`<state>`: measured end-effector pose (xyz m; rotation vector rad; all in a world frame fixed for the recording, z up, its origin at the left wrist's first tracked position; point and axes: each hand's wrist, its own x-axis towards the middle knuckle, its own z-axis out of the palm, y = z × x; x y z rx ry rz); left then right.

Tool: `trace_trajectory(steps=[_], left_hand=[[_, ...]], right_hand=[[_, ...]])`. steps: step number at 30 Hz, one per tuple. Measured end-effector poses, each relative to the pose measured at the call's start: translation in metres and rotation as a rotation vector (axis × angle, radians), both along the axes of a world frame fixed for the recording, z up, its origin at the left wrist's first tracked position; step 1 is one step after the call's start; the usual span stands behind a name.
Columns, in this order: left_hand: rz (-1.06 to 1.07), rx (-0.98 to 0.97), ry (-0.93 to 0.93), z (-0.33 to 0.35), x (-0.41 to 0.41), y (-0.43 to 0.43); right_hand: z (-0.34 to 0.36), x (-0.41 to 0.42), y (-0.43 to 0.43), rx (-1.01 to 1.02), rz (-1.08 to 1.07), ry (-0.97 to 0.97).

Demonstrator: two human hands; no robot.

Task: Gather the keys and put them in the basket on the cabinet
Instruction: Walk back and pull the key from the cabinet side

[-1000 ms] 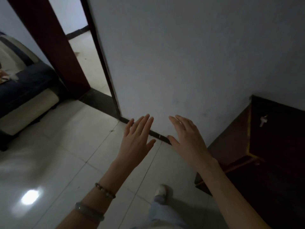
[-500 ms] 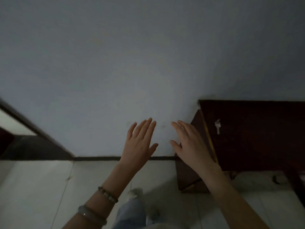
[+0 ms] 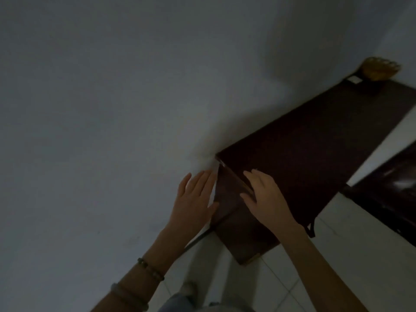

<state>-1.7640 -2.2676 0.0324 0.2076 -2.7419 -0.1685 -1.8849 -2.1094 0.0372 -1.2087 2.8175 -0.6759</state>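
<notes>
A long dark-brown cabinet [image 3: 315,143] runs along the grey wall from the middle of the view to the upper right. At its far end stands a woven yellowish basket [image 3: 380,68], blurred. My right hand [image 3: 263,197] is flat with fingers apart over the cabinet's near left corner and holds nothing. My left hand [image 3: 195,197] is open too, held beside the cabinet's end panel in front of the wall. I see no key clearly; my right hand's fingers cover the spot near the corner.
A small white object [image 3: 354,80] lies on the cabinet next to the basket. Another dark piece of furniture [image 3: 387,194] stands at the right, with a strip of pale tiled floor [image 3: 281,284] between it and the cabinet. The wall [image 3: 112,109] fills the left.
The view has swung right, away from the doorway, and closer to the cabinet. My right hand has moved over the near corner where a pale key lay. The basket has come into view.
</notes>
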Motion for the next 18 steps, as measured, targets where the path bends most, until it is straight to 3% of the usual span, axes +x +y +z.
trace_trajectory(steps=[7, 18], left_hand=[[-0.210, 0.022, -0.011, -0.013, -0.039, -0.017], [-0.302, 0.069, -0.061, -0.027, -0.077, -0.022]], right_hand=[[-0.015, -0.026, 0.012, -0.044, -0.303, -0.066], [-0.034, -0.070, -0.015, -0.052, -0.431, -0.179]])
